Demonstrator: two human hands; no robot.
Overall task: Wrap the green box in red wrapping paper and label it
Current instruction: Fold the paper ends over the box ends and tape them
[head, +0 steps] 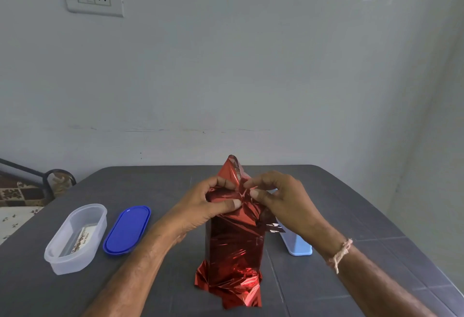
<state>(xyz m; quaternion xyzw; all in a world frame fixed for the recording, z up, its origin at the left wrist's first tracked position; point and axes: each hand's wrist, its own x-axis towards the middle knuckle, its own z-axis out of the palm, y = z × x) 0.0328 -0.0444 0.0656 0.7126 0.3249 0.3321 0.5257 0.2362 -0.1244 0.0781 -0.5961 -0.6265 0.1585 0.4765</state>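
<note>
While left hand (206,206) and right hand (278,198) pinch red wrapping paper (236,246) at top, foil risks tearing if overpulled.

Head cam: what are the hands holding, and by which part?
Both hold the red wrapping paper at its gathered top end. The left hand pinches the folds from the left and the right hand from the right.

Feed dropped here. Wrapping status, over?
Left hand, right hand pinch red wrapping paper at top. Paper stands upright, lower end loose. Nothing blocking.
</note>
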